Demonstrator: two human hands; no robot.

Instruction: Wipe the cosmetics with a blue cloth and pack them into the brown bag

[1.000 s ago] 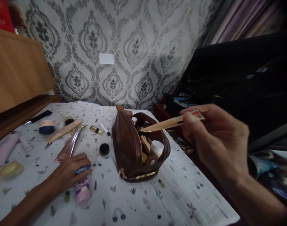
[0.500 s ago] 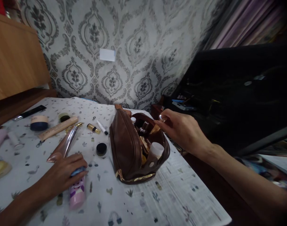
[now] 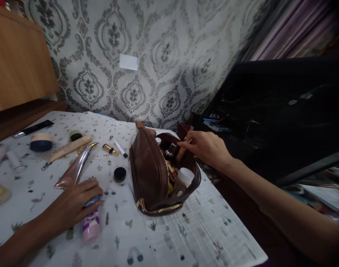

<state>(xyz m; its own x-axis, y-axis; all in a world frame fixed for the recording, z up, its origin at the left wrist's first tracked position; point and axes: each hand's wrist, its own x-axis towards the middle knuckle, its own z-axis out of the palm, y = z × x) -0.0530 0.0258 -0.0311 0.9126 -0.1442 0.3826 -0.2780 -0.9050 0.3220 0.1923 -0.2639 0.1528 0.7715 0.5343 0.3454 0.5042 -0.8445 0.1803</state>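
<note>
A brown leather cosmetic pouch (image 3: 149, 174) stands unzipped in the middle of the table, with bottles and tubes inside. My right hand (image 3: 207, 147) reaches over its far rim, fingers pinched on the end of a slim beige tube (image 3: 181, 152) that stands mostly inside the pouch. My left hand (image 3: 74, 204) rests on the table at the left, fingers wrapped over the blue cap end of a pink bottle (image 3: 90, 227) lying on its side.
Cosmetics lie scattered on the patterned tablecloth (image 3: 186, 237): a rose-gold tube (image 3: 74, 168), a small black jar (image 3: 120, 174), a gold lipstick (image 3: 109, 150), a long beige tube (image 3: 69, 147), a blue jar (image 3: 41, 141). A dark cabinet (image 3: 283, 111) stands right; wooden furniture (image 3: 19, 66) left.
My right hand carried the slim beige tube from above the table's right side down into the pouch. My left hand stayed on the pink bottle.
</note>
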